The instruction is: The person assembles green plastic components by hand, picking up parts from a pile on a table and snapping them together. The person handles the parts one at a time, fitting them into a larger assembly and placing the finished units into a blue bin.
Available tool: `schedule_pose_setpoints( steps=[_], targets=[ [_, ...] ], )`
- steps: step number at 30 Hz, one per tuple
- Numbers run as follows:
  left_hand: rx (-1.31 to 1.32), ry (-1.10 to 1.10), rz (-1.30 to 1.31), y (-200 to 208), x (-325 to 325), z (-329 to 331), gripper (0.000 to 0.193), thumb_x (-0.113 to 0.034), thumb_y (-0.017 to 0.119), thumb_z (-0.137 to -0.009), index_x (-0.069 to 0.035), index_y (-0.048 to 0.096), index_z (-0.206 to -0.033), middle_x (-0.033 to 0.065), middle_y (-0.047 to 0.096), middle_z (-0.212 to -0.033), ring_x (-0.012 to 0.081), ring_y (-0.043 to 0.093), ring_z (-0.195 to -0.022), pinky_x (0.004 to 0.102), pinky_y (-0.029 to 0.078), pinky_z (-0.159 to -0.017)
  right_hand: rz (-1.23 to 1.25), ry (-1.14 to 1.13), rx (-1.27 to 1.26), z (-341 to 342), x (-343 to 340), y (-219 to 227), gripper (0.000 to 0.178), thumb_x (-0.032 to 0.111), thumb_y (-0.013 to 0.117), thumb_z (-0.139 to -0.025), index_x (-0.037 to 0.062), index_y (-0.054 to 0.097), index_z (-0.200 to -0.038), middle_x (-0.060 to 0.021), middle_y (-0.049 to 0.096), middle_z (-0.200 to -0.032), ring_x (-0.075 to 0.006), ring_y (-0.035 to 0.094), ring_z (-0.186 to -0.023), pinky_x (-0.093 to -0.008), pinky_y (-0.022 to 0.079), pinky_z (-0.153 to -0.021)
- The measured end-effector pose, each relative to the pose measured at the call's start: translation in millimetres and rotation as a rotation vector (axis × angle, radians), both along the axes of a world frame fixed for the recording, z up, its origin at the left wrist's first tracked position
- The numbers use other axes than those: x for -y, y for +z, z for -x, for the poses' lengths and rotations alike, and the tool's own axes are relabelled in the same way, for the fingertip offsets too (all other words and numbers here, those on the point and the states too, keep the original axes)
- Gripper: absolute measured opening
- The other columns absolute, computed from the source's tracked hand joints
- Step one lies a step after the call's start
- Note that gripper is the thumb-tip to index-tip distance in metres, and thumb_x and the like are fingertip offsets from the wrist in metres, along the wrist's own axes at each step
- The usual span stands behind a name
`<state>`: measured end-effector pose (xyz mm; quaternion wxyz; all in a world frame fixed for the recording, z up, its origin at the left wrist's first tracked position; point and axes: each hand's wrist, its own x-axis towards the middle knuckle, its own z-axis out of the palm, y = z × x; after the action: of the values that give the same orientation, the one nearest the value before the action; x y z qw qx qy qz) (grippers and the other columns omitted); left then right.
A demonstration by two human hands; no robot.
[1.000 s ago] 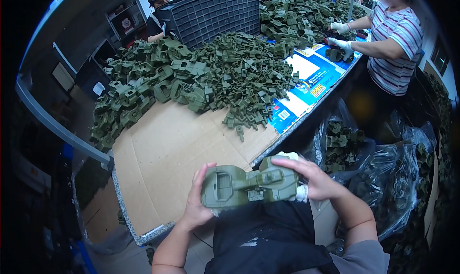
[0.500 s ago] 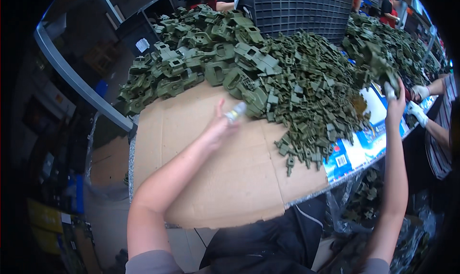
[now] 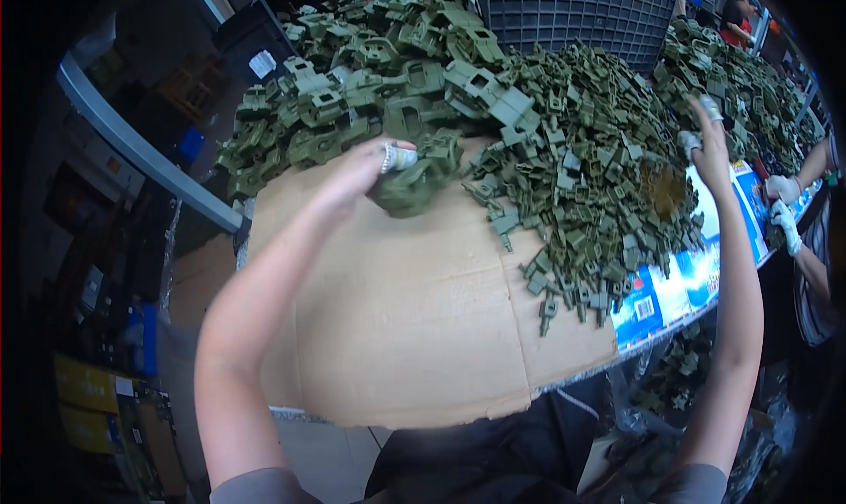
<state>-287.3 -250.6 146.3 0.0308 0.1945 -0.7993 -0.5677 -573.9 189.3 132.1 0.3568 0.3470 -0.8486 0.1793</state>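
Observation:
My left hand (image 3: 363, 167), with a white wrap on a finger, grips a dark green plastic vehicle body (image 3: 414, 185), blurred by motion, just above the cardboard sheet (image 3: 405, 310). Behind it lies a heap of larger green vehicle bodies (image 3: 339, 107). Out at the right, my right hand (image 3: 712, 150) is raised beside the far right pile of green parts (image 3: 736, 90). Its wrapped thumb and finger stand apart, and nothing shows between them. Between my hands spreads a mound of small green plastic parts (image 3: 582, 151).
A black plastic crate (image 3: 573, 15) stands behind the piles. At the right edge are a co-worker's gloved hands (image 3: 782, 213), near blue and white printed card (image 3: 679, 284). A grey metal post (image 3: 150, 147) slants along the left. Another person (image 3: 736, 19) stands far back.
My left hand has moved left and now holds a vehicle body pulled from the heap's front. My right hand has let go of a green part at the right. The view has shifted slightly.

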Motion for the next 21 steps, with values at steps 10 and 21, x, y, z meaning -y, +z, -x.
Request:
schedule_pose_setpoints(
  steps=[10, 21],
  targets=[
    [-0.615, -0.762, 1.68, 41.6, -11.9, -85.0, 0.042, -0.015, 0.074, -0.051, -0.015, 0.056, -0.089, 0.0002, 0.055, -0.112, 0.0251, 0.048, -0.105, 0.0366, 0.041, -0.088, -0.049, 0.553, 0.169, -239.8, 152.0, 29.4, 0.064, 0.011, 0.067, -0.075, 0.014, 0.04, -0.133, -0.0176, 0.042, -0.133, -0.0308, 0.04, -0.124, -0.0375, 0.035, -0.102],
    [-0.695, -0.072, -0.261, -39.6, -134.3, -213.0, 0.123, -0.005, 0.077, -0.066, -0.015, -0.02, -0.142, 0.0204, 0.024, -0.143, 0.0286, 0.034, -0.127, 0.0415, 0.031, -0.104, 0.506, 0.794, 1.004, -397.0, 170.8, -28.4, 0.081, 0.001, 0.059, -0.071, 0.001, 0.018, -0.141, -0.0228, 0.039, -0.134, -0.0325, 0.038, -0.126, -0.0344, 0.03, -0.105]
  ],
)
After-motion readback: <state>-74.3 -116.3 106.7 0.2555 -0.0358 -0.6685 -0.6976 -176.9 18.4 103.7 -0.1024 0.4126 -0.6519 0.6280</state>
